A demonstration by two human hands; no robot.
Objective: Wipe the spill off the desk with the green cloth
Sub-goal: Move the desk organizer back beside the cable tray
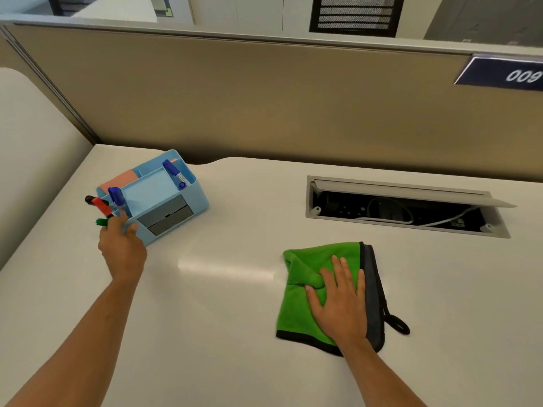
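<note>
Right fingers: the right hand lies palm down with its fingers spread flat and nearly straight, pressing on the folded green microfibre cloth; nothing is gripped, and the thumb points left across the fabric.
Left fingers: the left hand is curled round the near left corner of the light blue plastic desk organiser, thumb on the front face, the other fingers hidden behind the corner.
Green cloth: it rests on the desk, right of centre and toward the near edge, bunched into a ridge just ahead of the thumb. A dark grey underside shows along its right edge, black trim runs along the near edge, and a black hanging loop trails off its near right corner.
Organiser: tilted, its near left corner in the hand. It holds a blue-capped marker at the back right, a second blue marker at the front left, a red marker with a black cap and a green marker just above the knuckles. A pink pad sits in the back left compartment.
Desk: the smooth off-white desk top shows a pale sheen between the two hands; I cannot make out the spill itself.
Cable hatch: a grey recessed cable tray lies beyond the cloth, its lid propped open, with white cables inside.
Surround: a beige fabric partition stands behind the desk, bearing a dark blue number plate at its right end.
</note>
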